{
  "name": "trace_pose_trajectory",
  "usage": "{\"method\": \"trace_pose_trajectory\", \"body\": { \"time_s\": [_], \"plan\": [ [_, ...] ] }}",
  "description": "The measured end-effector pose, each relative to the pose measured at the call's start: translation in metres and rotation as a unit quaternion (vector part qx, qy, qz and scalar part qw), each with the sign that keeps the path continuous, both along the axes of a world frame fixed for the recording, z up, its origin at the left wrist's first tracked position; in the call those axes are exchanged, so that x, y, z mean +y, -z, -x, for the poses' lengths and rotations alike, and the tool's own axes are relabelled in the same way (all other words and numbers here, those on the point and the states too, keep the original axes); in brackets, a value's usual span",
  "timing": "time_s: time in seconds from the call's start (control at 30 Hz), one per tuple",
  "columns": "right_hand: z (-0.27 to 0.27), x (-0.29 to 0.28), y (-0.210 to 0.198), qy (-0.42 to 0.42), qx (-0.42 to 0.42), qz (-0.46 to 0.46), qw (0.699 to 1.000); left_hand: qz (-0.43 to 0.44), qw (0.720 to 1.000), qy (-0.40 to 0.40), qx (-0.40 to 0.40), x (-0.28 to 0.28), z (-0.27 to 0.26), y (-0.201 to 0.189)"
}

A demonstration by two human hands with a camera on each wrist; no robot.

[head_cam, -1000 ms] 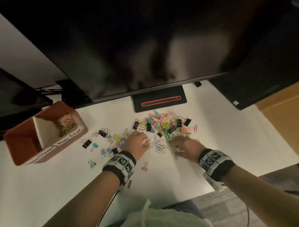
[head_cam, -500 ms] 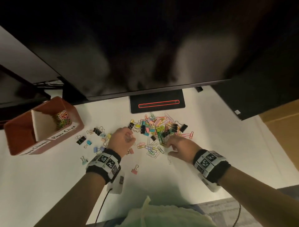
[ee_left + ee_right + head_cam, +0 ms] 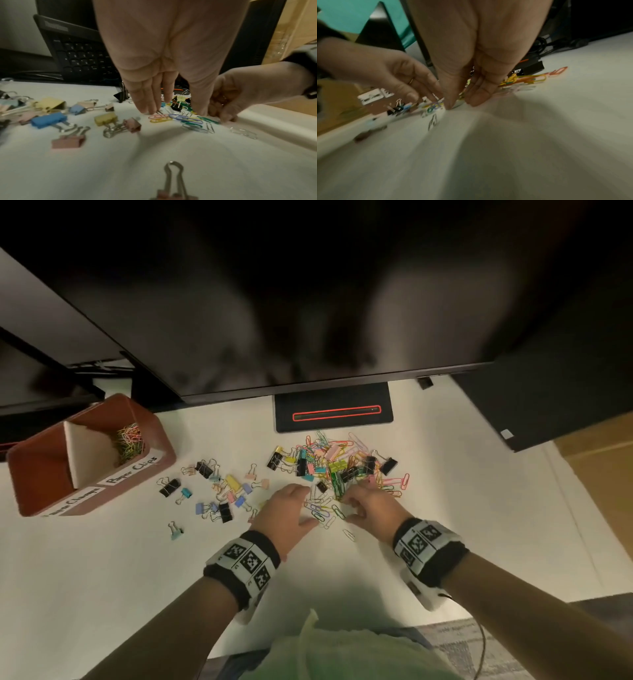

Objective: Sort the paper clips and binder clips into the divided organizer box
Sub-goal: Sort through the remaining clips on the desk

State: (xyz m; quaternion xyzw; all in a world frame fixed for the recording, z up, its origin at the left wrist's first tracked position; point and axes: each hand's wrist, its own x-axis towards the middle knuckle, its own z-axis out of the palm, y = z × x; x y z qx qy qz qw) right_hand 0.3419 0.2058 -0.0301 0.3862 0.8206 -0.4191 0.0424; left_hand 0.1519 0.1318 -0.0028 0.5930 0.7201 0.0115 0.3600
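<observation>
A mixed pile of coloured paper clips and binder clips (image 3: 337, 463) lies in front of the monitor stand. Loose paper clips (image 3: 322, 510) are spread between my two hands. My left hand (image 3: 291, 506) stands over them with straight fingers (image 3: 149, 110) and thumb touching the table on either side of the paper clips (image 3: 178, 118). My right hand (image 3: 368, 501) has curled fingers, and its thumb and fingertips (image 3: 476, 101) pinch together on paper clips at the table. Further left, separate binder clips (image 3: 219, 491) are scattered. The red-brown organizer box (image 3: 41, 474) holds paper clips (image 3: 128, 440) in its right compartment.
A large dark monitor overhangs the desk, its black stand (image 3: 334, 407) just behind the pile. A black keyboard (image 3: 77, 54) leans at the back. One pink binder clip (image 3: 173, 182) lies near my left wrist. The desk edge runs close below my forearms.
My left hand has moved right from the binder clips to the loose paper clips and straightened its fingers. My right hand stayed at the pile's near edge, fingers curling in.
</observation>
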Motion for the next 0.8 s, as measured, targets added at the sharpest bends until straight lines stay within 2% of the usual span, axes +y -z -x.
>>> {"method": "trace_pose_trajectory", "body": {
  "time_s": [0.13,0.23,0.37,0.47,0.57,0.8],
  "plan": [
    [-0.016,0.013,-0.009,0.006,0.033,-0.021,0.999,-0.042,0.999,0.020,-0.010,0.000,-0.007,0.002],
    [-0.050,0.019,-0.010,0.026,-0.015,-0.066,0.997,-0.043,0.999,-0.015,0.016,-0.001,-0.005,0.008],
    [-0.076,0.020,-0.003,0.068,-0.085,-0.058,0.992,0.006,0.999,0.005,0.039,0.000,-0.010,0.013],
    [-0.070,0.015,0.001,0.085,-0.057,-0.046,0.994,0.002,1.000,0.005,0.015,0.001,-0.017,0.016],
    [-0.051,0.008,0.005,0.063,-0.016,-0.033,0.997,-0.011,1.000,0.004,-0.023,0.002,-0.021,0.020],
    [-0.013,0.002,0.010,0.012,0.019,-0.039,0.999,-0.048,0.998,0.000,-0.050,0.007,-0.019,0.026]
  ]
}}
